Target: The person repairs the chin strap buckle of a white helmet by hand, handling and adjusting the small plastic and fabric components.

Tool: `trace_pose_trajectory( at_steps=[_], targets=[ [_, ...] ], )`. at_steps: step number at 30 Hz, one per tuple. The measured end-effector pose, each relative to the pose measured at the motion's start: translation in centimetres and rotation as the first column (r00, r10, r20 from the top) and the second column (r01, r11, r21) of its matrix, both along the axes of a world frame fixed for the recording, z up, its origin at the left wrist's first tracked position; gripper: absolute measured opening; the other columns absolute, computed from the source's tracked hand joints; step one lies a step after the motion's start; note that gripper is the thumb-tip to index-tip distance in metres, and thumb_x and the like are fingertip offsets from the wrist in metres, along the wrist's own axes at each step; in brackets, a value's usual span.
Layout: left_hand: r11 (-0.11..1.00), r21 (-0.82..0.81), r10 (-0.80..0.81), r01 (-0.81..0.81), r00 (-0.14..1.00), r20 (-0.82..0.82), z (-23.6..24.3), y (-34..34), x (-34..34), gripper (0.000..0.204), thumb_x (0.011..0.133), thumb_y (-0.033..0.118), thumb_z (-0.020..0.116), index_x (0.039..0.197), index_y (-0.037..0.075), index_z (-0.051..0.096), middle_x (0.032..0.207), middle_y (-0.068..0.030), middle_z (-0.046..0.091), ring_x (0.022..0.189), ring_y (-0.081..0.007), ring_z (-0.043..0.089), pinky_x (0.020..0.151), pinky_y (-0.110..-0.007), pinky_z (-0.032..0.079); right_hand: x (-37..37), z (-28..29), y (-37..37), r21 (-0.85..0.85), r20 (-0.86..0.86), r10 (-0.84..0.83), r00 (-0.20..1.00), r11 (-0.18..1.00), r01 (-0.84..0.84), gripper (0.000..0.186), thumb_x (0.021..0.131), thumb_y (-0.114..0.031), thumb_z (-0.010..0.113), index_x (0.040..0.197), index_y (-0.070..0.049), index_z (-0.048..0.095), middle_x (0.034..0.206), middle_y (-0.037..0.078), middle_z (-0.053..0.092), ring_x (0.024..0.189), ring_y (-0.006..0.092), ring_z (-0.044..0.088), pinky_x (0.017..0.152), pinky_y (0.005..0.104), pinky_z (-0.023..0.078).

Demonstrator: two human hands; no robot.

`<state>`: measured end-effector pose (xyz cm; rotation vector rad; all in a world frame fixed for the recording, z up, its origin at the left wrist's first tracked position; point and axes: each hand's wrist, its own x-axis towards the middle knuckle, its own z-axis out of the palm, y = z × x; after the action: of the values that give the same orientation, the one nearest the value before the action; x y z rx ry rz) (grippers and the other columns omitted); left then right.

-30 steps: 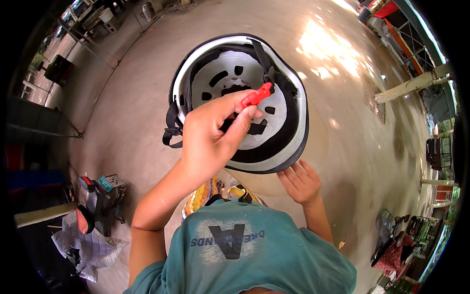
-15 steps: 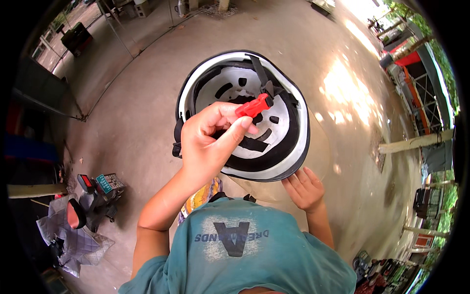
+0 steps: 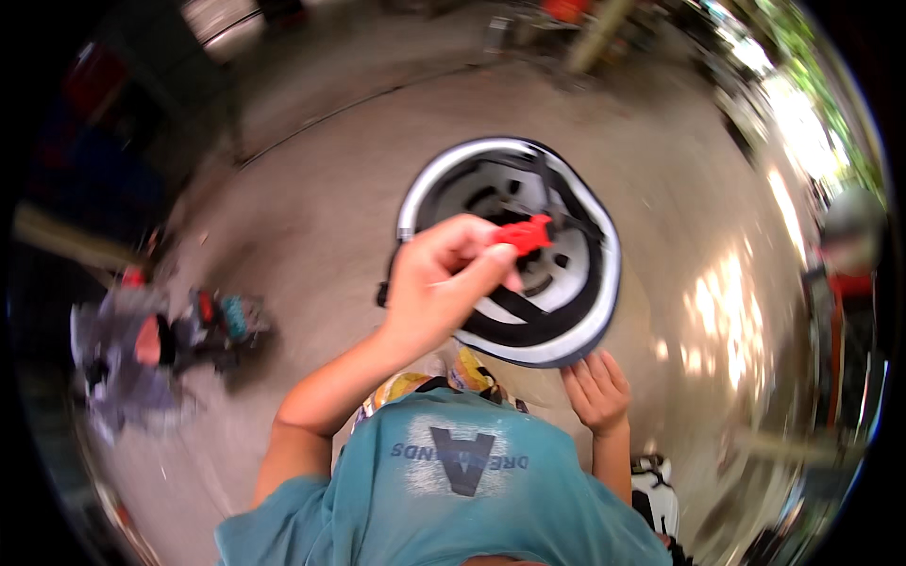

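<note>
A helmet [image 3: 611, 274] with a white rim and a pale, black-padded inside is held in front of my body, its hollow facing up toward me. Pinched between the thumb and fingers of my left hand [image 3: 425, 297] is a red plastic buckle [image 3: 522, 236], over the helmet's hollow. A black strap [image 3: 545, 179] runs from the far rim toward the buckle. My right hand [image 3: 597, 394] grips the near right edge of the helmet; its thumb is hidden. Black padding [image 3: 510, 304] crosses the inside, partly behind my left hand.
A parked scooter [image 3: 212, 325] with a grey quilted cover [image 3: 113, 354] stands at the left. A wooden post [image 3: 601, 36] rises at the far side. Sun patches lie on the concrete floor [image 3: 321, 208] to the right. A blurred white object [image 3: 658, 500] is beside my right arm.
The whole view has shifted and blurred; helmet and both hands appear farther right and lower. My left hand still pinches the buckle, and my right still grips the helmet's edge.
</note>
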<state>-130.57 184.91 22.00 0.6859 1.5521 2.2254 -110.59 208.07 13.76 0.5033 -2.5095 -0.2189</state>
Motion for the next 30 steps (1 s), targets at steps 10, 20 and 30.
trace_pose_trajectory(
  at_steps=[10, 20, 30],
  targets=[
    [0.815, -0.151, 0.579, -0.56, 0.773, 0.259, -7.5, -10.8, -6.8, 0.014, 0.097, 0.022, 0.062, 0.091, 0.01, 0.059, 0.07, 0.0114, 0.052, 0.058, 0.0033, 0.039, 0.05, -0.017, 0.026, -21.3, -5.8, -3.2, -0.128, 0.173, 0.613, 0.771, 0.79, -0.6, 0.013, 0.082, -0.01, 0.063, 0.094, -0.008, 0.067, 0.099, 0.005, 0.07, 0.099, 0.0234, 0.068, 0.092, 0.0422, 0.049],
    [0.309, -0.235, 0.843, -0.922, 0.151, 0.517, -12.5, -29.6, 0.7, 0.015, 0.096, 0.024, 0.062, 0.089, 0.012, 0.057, 0.065, 0.01, 0.044, 0.049, 0.0015, 0.03, 0.044, -0.018, 0.02, -33.7, -9.4, -24.0, -0.23, 0.371, 0.912, 0.173, 0.27, -0.935, 0.026, 0.076, -0.014, 0.06, 0.1, -0.006, 0.066, 0.104, 0.007, 0.069, 0.101, 0.0236, 0.066, 0.091, 0.0426, 0.051],
    [-0.054, -0.286, 0.812, -0.957, -0.209, 0.545, -16.1, -55.2, 3.5, 0.015, 0.095, 0.023, 0.061, 0.086, 0.014, 0.053, 0.063, 0.0096, 0.04, 0.047, 0.0008, 0.026, 0.042, -0.018, 0.019, -38.1, -9.4, -56.6, -0.236, 0.401, 0.911, -0.101, -0.004, -0.972, 0.027, 0.076, -0.019, 0.061, 0.1, -0.008, 0.063, 0.099, 0.004, 0.066, 0.1, 0.0212, 0.064, 0.091, 0.0411, 0.051]
  ],
)
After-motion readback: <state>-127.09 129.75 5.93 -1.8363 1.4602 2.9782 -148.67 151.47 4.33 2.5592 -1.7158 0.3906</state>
